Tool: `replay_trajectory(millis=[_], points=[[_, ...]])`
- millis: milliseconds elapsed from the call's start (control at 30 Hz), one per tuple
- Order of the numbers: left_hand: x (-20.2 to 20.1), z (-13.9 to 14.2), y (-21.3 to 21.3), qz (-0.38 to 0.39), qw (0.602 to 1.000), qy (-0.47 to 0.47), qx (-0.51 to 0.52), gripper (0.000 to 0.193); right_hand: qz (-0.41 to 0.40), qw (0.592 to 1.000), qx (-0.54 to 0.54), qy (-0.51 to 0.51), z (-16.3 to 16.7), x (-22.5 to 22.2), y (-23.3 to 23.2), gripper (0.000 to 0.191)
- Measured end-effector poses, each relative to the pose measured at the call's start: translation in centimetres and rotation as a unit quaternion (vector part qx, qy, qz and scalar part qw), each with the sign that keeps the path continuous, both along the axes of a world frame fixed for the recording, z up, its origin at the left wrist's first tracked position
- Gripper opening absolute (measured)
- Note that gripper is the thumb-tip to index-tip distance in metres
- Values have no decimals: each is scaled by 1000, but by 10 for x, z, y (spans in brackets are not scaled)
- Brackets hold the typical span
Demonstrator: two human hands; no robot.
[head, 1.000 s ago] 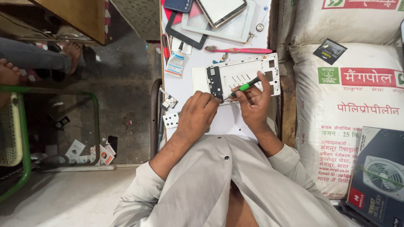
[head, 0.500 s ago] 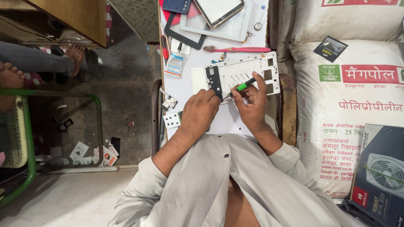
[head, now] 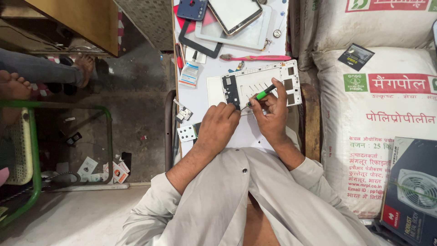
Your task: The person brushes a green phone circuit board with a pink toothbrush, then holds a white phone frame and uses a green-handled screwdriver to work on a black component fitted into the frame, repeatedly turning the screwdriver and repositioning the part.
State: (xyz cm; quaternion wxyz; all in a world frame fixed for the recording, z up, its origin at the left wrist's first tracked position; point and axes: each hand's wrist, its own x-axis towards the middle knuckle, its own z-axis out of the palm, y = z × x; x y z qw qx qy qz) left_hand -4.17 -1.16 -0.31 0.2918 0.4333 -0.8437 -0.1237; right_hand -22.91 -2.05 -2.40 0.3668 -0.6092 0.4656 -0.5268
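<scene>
We note the right hand with its grip pinching a green-handled screwdriver, tip on the white rectangular plastic device frame lying mid-desk. The left hand presses fingertips together on the frame's near edge. A pink toothbrush lies just beyond.

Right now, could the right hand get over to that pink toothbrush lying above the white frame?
Probably yes. The pink toothbrush lies in the open just beyond the white frame, nothing covering it. The right hand holds a green-handled screwdriver, so its grip is occupied.
</scene>
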Motion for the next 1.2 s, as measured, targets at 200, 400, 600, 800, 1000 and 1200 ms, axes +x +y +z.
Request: replay_trajectory(millis=[200, 400, 600, 800, 1000, 1200], points=[[-1, -4, -1, 4, 999, -35, -12, 3, -5, 1000, -12, 25, -1, 0, 0, 71], [1, -6, -3, 2, 999, -18, -40, 6, -31, 998, -7, 51, -7, 2, -3, 73], [3, -9, -4, 6, 997, -12, -80, 12, -37, 999, 2, 31, -14, 4, -3, 74], [9, -8, 0, 38, 984, -91, -149, 9, -38, 999, 8, 17, -14, 11, -5, 73], [6, -16, 2, 66, 986, -72, -134, 11, -38, 999, 4, 19, -8, 15, -3, 70], [2, -21, 2, 64, 993, -63, -82, 11, -30, 999, -5, 22, -2, 18, -2, 71]])
